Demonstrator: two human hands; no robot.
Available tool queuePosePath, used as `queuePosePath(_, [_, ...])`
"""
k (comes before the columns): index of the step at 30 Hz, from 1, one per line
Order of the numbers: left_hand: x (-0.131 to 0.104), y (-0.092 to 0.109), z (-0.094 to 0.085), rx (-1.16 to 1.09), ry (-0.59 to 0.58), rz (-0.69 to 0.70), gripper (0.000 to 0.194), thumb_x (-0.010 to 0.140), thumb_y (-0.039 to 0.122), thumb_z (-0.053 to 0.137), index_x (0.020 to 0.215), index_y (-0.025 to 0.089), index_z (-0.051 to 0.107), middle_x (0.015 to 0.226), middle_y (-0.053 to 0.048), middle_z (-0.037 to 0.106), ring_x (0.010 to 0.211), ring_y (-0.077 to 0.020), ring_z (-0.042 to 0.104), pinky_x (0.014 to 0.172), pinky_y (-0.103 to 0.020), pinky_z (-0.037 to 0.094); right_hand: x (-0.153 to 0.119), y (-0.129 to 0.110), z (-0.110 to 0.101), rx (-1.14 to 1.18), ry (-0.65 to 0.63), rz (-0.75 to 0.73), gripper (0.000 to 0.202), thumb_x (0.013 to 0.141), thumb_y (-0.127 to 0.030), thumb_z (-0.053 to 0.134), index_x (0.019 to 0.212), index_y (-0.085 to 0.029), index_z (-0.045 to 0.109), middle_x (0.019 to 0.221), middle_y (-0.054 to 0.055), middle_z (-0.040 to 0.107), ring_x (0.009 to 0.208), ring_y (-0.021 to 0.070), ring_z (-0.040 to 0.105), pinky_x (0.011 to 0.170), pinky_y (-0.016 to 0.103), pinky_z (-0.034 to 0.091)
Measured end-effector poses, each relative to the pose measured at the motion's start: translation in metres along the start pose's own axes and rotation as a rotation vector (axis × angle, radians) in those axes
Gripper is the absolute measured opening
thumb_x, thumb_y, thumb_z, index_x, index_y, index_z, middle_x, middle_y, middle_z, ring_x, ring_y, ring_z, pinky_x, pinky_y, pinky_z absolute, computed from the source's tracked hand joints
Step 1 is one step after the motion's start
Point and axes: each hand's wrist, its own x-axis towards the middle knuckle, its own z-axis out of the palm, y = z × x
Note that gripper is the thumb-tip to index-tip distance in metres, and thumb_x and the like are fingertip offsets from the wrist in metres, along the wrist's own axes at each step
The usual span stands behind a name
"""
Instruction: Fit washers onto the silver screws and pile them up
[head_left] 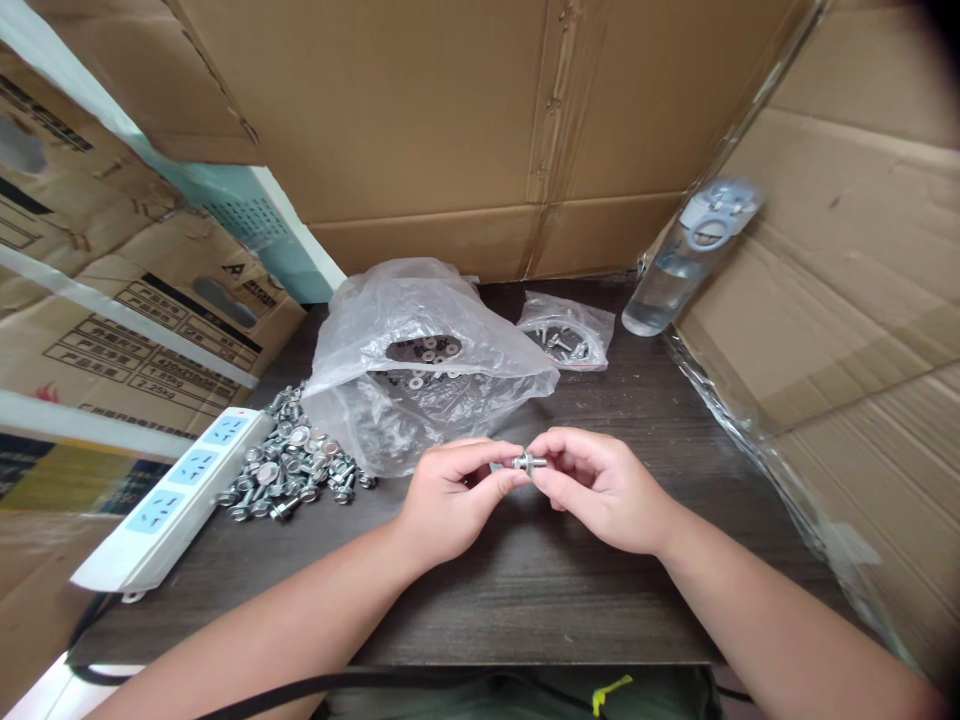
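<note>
My left hand [459,497] and my right hand [600,485] meet over the middle of the dark table [525,610]. Between their fingertips is a small metal bolt [531,462] with a washer or flange around it, lying roughly level. The left fingers pinch its left end, and the right fingers close around its right side. A pile of metal bolts [292,465] lies to the left of my hands. Just behind them rests a translucent plastic bag [420,300], its opening towards me, with several small washers [431,357] inside.
A white power strip [196,465] stands left of the bolt pile. Behind my right hand are a small zip bag [574,325] of metal parts and a clear water bottle [686,260]. Cardboard walls [435,120] enclose the table's back and sides. A black cable [360,682] crosses the front.
</note>
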Motion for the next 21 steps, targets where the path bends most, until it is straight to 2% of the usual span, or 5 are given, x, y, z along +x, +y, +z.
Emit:
queuePosePath(4, [0.0005, 0.0006, 0.0002, -0.011, -0.002, 0.025, 0.011, 0.079, 0.018, 0.072, 0.087, 0.013, 0.077, 0.075, -0.005, 0.075, 0.062, -0.0083, 0.065, 0.058, -0.015, 0.052, 0.0002, -0.0005, 0.0006, -0.029, -0.005, 0.000, 0.017, 0.093, -0.030, 0.058, 0.097, -0.015, 0.063, 0.081, 0.002, 0.058, 0.064, 0.0060, 0.053, 0.060, 0.018, 0.046])
queuePosePath(13, [-0.0008, -0.0035, 0.0012, 0.023, -0.023, 0.222, 0.016, 0.078, 0.010, 0.072, 0.094, 0.011, 0.076, 0.078, -0.007, 0.076, 0.065, -0.0091, 0.069, 0.062, -0.015, 0.055, -0.0006, -0.0068, -0.0037, -0.127, -0.054, -0.023, 0.022, 0.095, -0.030, 0.052, 0.086, -0.012, 0.062, 0.074, 0.001, 0.055, 0.061, 0.0056, 0.051, 0.057, 0.018, 0.043])
queuePosePath(18, [-0.0011, -0.0047, 0.0011, 0.034, -0.006, 0.227, 0.018, 0.078, 0.012, 0.072, 0.096, 0.013, 0.076, 0.078, -0.007, 0.076, 0.063, -0.0089, 0.069, 0.061, -0.015, 0.055, -0.0003, -0.0094, -0.0036, -0.115, -0.073, -0.014, 0.028, 0.097, -0.031, 0.048, 0.082, -0.011, 0.060, 0.068, 0.000, 0.054, 0.060, 0.0059, 0.051, 0.059, 0.018, 0.044])
queuePosePath(21, [-0.0009, -0.0042, 0.0008, 0.033, 0.006, 0.175, 0.015, 0.079, 0.015, 0.072, 0.094, 0.015, 0.077, 0.077, -0.006, 0.076, 0.062, -0.0092, 0.068, 0.059, -0.016, 0.055, 0.0000, -0.0087, -0.0026, -0.073, -0.043, 0.005, 0.026, 0.096, -0.034, 0.050, 0.091, -0.012, 0.062, 0.073, 0.001, 0.056, 0.060, 0.0058, 0.052, 0.057, 0.017, 0.044])
